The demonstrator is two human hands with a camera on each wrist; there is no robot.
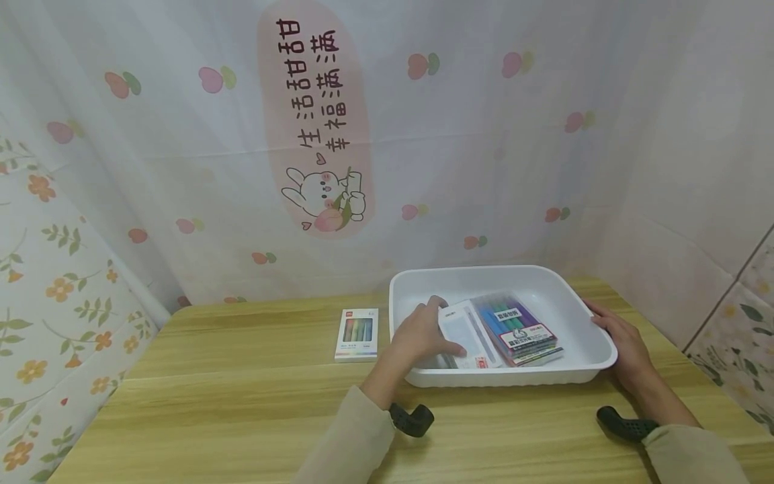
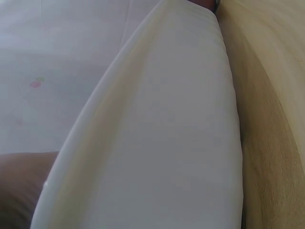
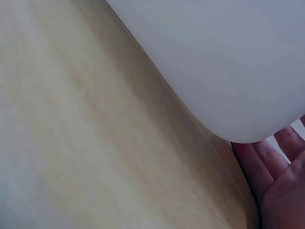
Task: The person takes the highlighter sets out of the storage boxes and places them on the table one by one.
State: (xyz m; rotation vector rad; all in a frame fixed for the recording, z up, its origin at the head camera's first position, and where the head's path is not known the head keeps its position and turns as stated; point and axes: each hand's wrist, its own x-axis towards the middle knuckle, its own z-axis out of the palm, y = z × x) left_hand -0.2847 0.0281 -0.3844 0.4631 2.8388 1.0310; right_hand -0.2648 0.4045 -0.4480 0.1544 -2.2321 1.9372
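A white plastic basin stands on the table with flat stationery packs inside. My left hand reaches over its left side and grips a white flat box, thumb across the top and fingers at its far left edge. Beside that box lies a clear pack of coloured pens, stacked on another pack. At the basin's right end my right hand rests against the outer wall. Its extended fingers touch that wall in the right wrist view. The left wrist view is mostly filled by the basin's outer wall.
A small white box of coloured sticks lies on the wooden table, just left of the basin. Behind the table hangs a printed curtain. A floral cloth hangs at the left, and a wall stands close at the right.
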